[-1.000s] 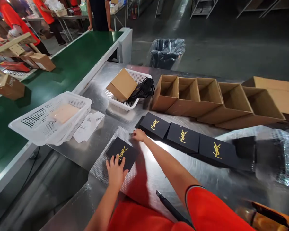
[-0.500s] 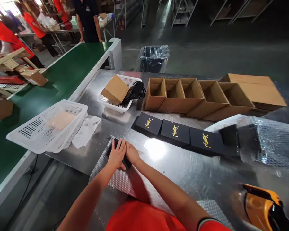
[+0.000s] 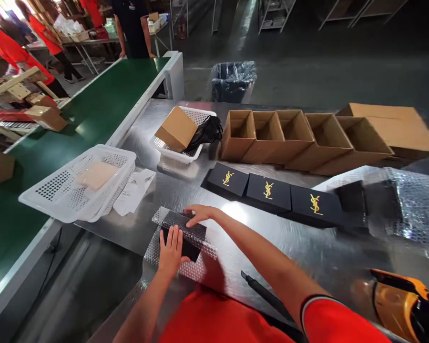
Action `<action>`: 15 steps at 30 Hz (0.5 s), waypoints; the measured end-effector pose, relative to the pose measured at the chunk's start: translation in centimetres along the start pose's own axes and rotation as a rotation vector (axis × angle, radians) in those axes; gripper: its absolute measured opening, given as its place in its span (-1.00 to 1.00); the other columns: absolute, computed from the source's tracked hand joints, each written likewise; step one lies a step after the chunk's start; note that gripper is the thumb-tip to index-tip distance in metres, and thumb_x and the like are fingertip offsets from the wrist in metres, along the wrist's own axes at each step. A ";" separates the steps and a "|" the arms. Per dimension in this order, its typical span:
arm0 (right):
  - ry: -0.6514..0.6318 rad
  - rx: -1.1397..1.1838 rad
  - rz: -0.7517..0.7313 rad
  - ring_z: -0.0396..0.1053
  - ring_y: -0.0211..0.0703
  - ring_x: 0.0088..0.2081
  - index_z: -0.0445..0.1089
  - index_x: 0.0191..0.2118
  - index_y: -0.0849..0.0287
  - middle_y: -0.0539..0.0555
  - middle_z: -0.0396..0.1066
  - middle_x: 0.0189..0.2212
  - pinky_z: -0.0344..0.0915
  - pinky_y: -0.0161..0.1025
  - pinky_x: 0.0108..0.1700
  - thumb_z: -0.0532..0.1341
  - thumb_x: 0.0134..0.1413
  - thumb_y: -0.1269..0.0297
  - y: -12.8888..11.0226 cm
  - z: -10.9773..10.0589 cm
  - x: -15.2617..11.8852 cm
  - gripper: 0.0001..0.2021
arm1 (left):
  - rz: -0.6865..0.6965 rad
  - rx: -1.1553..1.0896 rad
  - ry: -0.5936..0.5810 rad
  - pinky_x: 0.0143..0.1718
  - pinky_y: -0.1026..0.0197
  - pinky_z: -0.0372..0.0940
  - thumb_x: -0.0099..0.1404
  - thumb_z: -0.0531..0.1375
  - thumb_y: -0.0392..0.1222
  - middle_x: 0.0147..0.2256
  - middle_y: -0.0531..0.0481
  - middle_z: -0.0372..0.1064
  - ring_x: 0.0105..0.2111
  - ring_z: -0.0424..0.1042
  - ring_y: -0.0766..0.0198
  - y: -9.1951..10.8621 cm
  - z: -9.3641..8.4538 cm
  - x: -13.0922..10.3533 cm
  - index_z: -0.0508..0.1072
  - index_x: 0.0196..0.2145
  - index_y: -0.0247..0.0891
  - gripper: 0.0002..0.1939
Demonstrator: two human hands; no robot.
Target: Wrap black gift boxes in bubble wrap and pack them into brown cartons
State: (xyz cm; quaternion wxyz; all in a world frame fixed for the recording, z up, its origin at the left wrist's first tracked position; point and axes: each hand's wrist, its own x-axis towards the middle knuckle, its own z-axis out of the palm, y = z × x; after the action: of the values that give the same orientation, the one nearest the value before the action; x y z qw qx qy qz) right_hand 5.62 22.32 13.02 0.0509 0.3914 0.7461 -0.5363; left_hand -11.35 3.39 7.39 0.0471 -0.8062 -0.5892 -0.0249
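Note:
A dark box point(image 3: 190, 251) lies on a sheet of bubble wrap point(image 3: 152, 250) at the near edge of the metal table. One flap of the wrap is folded over the box's far part. My left hand point(image 3: 170, 251) rests flat on the box, fingers stretched out. At the far edge, my right hand point(image 3: 200, 214) grips the folded wrap, with the thumb on top; its other fingers are partly hidden. To the right stands a row of black boxes point(image 3: 268, 189) with gold logos. A black-handled cutter point(image 3: 262, 291) lies beneath my right forearm.
Open cardboard boxes point(image 3: 266, 138) line the table's far side. White baskets point(image 3: 50, 209) stand at left, beside a paper slip point(image 3: 134, 193) and a green conveyor point(image 3: 103, 112). An orange tape dispenser point(image 3: 393, 297) and more bubble wrap point(image 3: 420, 209) are at right. People stand beyond the conveyor.
The bubble wrap's flap now lies over the box. My right hand has shifted to the far edge, away from my left hand. The cutter has come into view.

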 end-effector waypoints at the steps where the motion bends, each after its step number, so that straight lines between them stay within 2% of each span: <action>1: -0.080 0.016 -0.016 0.44 -0.05 -0.09 0.39 0.01 0.25 0.13 0.49 -0.06 0.36 -0.26 -0.10 0.47 -0.33 0.19 -0.2 0.6 0.1 -0.34 | -0.024 -0.003 0.042 0.27 -0.45 -0.18 0.17 0.27 0.11 0.29 -0.43 0.04 0.33 -0.06 -0.19 0.3 0.6 -1.0 0.12 0.28 -0.39 -0.15; 3: -0.161 0.023 -0.034 0.41 -0.02 -0.03 0.30 0.12 0.26 0.17 0.43 0.02 0.34 -0.25 -0.06 0.47 -0.38 0.13 -0.9 2.7 -0.2 -0.18 | -0.064 -0.021 0.130 0.25 -0.48 -0.12 0.18 0.28 0.06 0.23 -0.48 0.15 0.29 0.05 -0.21 1.0 2.0 -2.6 0.20 0.21 -0.41 -0.24; 6: -0.059 -0.116 -0.006 0.42 0.04 -0.05 0.22 0.17 0.23 0.19 0.43 0.01 0.33 -0.20 -0.08 0.44 -0.34 0.07 -2.4 5.6 -1.5 -0.13 | -0.130 -0.048 0.260 0.20 -0.54 -0.07 0.16 0.30 -0.04 0.14 -0.55 0.26 0.24 0.15 -0.26 2.5 4.2 -3.6 0.27 0.11 -0.48 -0.34; 8: 0.031 -0.240 0.031 0.44 0.07 -0.10 0.22 0.16 0.21 0.19 0.46 -0.04 0.32 -0.19 -0.15 0.40 -0.30 0.03 -3.2 6.4 -2.2 -0.17 | -0.166 -0.059 0.303 0.19 -0.57 -0.06 0.17 0.28 -0.15 0.12 -0.54 0.28 0.23 0.17 -0.26 3.3 5.3 -3.2 0.29 0.08 -0.48 -0.43; 11: 0.126 -0.363 0.105 0.45 0.08 -0.14 0.24 0.13 0.18 0.18 0.48 -0.08 0.30 -0.22 -0.22 0.36 -0.26 0.02 -3.6 5.2 -2.4 -0.24 | -0.194 -0.057 0.325 0.19 -0.55 -0.04 0.21 0.19 -0.32 0.15 -0.52 0.25 0.24 0.16 -0.22 3.7 6.0 -0.8 0.30 0.09 -0.50 -0.52; 15: 0.160 -0.439 0.177 0.45 0.09 -0.10 0.23 0.17 0.15 0.15 0.49 -0.07 0.29 -0.23 -0.22 0.35 -0.25 0.04 -3.6 2.3 -1.5 -0.23 | -0.177 -0.078 0.242 0.25 -0.47 -0.10 0.27 0.08 -0.38 0.26 -0.42 0.12 0.31 0.04 -0.12 3.3 4.7 2.0 0.20 0.23 -0.43 -0.44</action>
State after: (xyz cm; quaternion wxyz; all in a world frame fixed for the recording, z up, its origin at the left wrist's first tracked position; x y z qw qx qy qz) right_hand 3.57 19.19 15.59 0.1222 0.4759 0.8093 -0.3220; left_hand -7.71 4.81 2.77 0.0838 -0.7436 -0.6464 -0.1489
